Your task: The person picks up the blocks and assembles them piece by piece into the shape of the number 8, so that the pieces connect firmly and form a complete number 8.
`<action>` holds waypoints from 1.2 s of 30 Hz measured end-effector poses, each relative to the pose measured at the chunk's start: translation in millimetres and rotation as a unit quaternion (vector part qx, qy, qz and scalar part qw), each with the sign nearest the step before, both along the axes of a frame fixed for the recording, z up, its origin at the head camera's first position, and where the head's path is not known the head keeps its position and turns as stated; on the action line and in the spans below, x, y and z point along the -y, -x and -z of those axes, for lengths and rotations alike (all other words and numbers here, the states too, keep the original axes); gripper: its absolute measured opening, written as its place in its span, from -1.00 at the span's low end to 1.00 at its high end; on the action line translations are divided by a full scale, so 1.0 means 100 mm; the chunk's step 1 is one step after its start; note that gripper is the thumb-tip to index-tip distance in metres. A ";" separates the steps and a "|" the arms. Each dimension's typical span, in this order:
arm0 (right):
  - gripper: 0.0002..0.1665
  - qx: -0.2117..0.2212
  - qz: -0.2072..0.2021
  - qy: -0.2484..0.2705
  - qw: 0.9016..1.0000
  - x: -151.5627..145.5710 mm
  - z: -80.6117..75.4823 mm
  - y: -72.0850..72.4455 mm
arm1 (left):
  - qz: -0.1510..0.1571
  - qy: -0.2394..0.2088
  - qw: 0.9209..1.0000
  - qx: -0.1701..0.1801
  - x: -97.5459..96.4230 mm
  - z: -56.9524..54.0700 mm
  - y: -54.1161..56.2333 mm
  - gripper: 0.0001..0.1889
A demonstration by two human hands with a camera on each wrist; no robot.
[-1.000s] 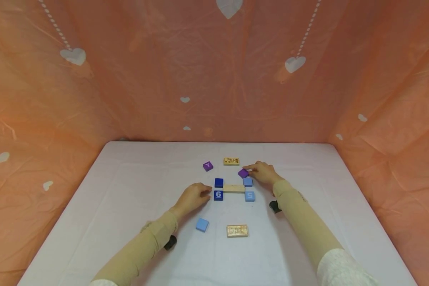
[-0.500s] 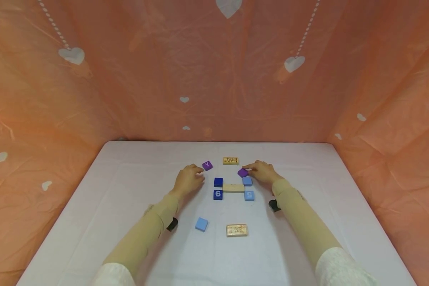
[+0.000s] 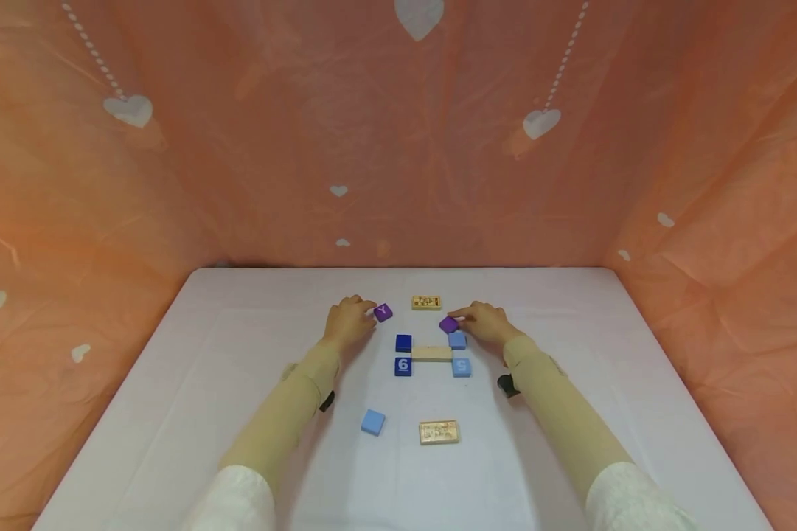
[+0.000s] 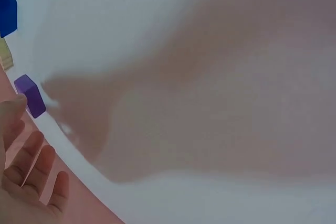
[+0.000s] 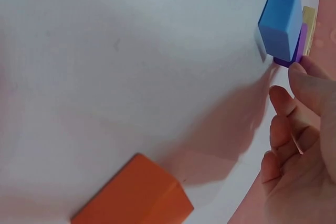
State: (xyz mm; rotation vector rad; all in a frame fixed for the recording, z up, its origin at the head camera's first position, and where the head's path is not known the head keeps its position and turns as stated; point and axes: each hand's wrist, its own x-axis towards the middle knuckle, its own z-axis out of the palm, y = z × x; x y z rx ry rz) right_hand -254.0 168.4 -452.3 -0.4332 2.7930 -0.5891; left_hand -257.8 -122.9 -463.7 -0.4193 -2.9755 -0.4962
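My left hand (image 3: 350, 322) is at a purple block marked Y (image 3: 383, 313), thumb and index finger pinching its left side; in the left wrist view the thumb tip meets the block and the other fingers are spread loosely. Opposite it, my right hand (image 3: 484, 322) pinches a second purple block (image 3: 448, 324) between index finger and thumb. In the right wrist view this block is partly hidden behind a light blue block (image 5: 282, 23). Between the hands and nearer me, a plain wooden plank (image 3: 431, 354) lies between two dark blue blocks (image 3: 403, 366) and two light blue ones (image 3: 461, 367).
A wooden tile with dark markings (image 3: 426, 302) lies at the back. Nearer me lie a lone light blue block (image 3: 373, 422) and another wooden tile (image 3: 439, 432). An orange block (image 5: 134, 195) shows in the right wrist view. Orange curtains (image 3: 398, 147) surround the white table (image 3: 172, 413).
My left hand has moved away from the dark blue blocks, forward to the purple Y block, and taken hold of it. The right hand stays at its purple block.
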 end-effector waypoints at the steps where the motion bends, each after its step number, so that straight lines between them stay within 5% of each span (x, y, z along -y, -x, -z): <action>1: -0.61 0.000 0.001 0.000 1.000 0.00 0.00 0.00 | -0.001 0.008 1.000 0.001 -0.01 0.01 0.02 -0.66; 10: -0.62 0.005 0.007 0.000 1.000 0.01 -0.03 0.01 | -0.008 0.040 0.999 0.018 -0.11 -0.14 -0.02 -0.65; 18: -0.62 0.006 0.003 -0.004 1.000 0.03 -0.04 0.02 | -0.010 0.078 0.997 0.022 -0.14 -0.08 -0.01 -0.64; 36: -0.63 -0.008 0.000 -0.017 1.000 0.01 -0.01 0.03 | 0.011 0.058 0.998 0.011 -0.30 -0.02 0.04 -0.72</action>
